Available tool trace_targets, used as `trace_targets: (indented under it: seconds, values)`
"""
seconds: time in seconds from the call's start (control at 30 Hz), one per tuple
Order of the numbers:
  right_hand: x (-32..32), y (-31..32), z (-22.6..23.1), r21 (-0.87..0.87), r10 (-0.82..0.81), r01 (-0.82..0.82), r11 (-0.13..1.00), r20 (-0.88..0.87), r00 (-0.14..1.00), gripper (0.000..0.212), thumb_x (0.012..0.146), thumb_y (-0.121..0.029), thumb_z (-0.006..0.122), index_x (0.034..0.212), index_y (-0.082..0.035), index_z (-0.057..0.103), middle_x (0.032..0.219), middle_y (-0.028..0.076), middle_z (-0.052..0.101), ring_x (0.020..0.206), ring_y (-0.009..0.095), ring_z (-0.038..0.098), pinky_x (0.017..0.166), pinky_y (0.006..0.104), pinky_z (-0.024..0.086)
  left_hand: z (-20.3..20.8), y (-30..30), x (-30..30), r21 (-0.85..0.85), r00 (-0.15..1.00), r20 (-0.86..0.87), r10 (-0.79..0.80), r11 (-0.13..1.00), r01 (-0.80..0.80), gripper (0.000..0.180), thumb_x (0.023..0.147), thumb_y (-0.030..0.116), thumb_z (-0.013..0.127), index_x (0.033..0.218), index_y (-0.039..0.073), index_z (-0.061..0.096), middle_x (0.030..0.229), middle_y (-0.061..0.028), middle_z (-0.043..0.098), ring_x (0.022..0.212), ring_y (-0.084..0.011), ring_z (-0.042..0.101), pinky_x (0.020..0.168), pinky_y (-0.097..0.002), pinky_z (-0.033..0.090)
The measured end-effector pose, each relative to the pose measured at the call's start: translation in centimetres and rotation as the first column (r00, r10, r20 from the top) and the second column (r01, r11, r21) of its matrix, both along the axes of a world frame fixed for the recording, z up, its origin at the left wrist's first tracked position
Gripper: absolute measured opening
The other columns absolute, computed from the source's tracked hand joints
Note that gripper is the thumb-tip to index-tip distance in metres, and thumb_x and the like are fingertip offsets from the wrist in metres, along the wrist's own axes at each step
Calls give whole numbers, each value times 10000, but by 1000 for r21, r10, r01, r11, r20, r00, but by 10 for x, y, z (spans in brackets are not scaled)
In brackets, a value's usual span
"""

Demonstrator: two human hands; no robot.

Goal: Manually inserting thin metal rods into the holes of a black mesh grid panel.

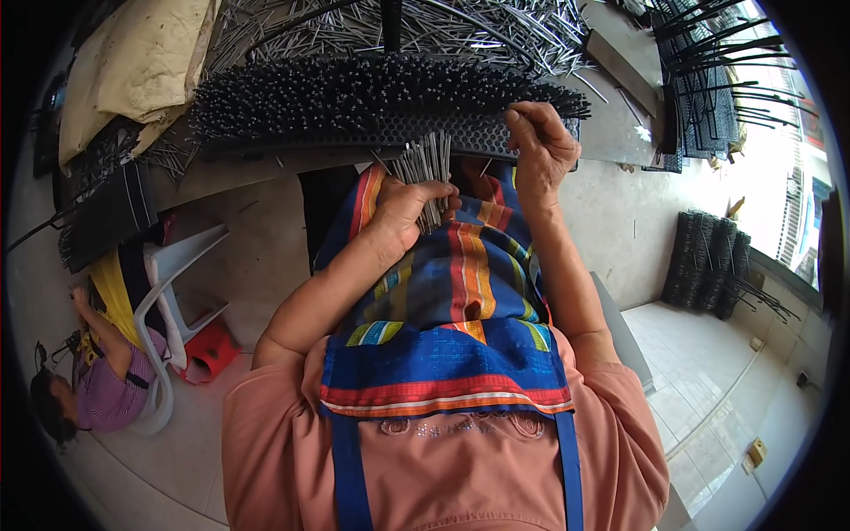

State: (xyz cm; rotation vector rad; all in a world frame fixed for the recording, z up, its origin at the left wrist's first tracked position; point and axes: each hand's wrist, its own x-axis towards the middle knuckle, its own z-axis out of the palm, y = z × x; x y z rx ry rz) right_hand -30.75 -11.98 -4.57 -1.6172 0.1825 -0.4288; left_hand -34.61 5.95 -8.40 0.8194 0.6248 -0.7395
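My left hand [403, 208] is closed round a bundle of thin grey metal rods [423, 164], held upright over my lap in front of the bench. Across the bench edge lies a black perforated plate [443, 130], with many thin dark rods [328, 97] standing in its holes. Rows of bare holes show along its near side toward the right. Over the plate's right end is my right hand [542, 146], its thumb and forefinger drawn together in a pinch. What lies between those fingertips is too small to make out.
Loose metal rods [505, 35] lie heaped behind the plate. A flat bar [624, 71] rests right of them, near stacked black racks [708, 97]. A yellowish sack [146, 62] lies at left. Another person [111, 372] sits by a white chair [159, 301]; dark bundles [704, 265] stand at right.
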Motion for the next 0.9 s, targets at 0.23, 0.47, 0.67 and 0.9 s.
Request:
trace_targets:
  seconds: [0.23,0.47,0.67,0.9]
  values:
    - [14,6,-14,-419,111,-19,908,195,974,126,775,85,713,874,7,702,809,42,660,666,73,580,581,203,450,-9,-2,-1,58,999,39,33,998,-36,92,736,-51,702,793,-92,643,756,-181,685,629,-267,686,513,-354,547]
    - [15,13,-18,-489,116,-34,872,138,984,129,762,67,735,867,-3,711,787,49,663,675,88,599,593,217,461,-8,-5,0,81,998,38,48,995,-51,84,730,-41,697,766,-92,641,736,-184,679,590,-268,672,507,-343,545]
    - [18,17,-16,-540,64,11,842,120,991,132,764,44,738,880,-15,719,752,52,647,633,101,599,567,230,461,-13,-3,-1,50,998,18,65,997,-65,91,736,-37,690,795,-86,642,732,-183,676,588,-266,673,509,-344,549]
    - [11,11,-21,-721,142,-59,690,56,988,85,792,-21,728,875,-26,713,704,72,618,616,126,631,540,269,476,-14,-3,-1,-13,998,-10,54,998,-54,126,742,-31,689,855,-72,652,745,-173,680,598,-263,675,525,-349,556]
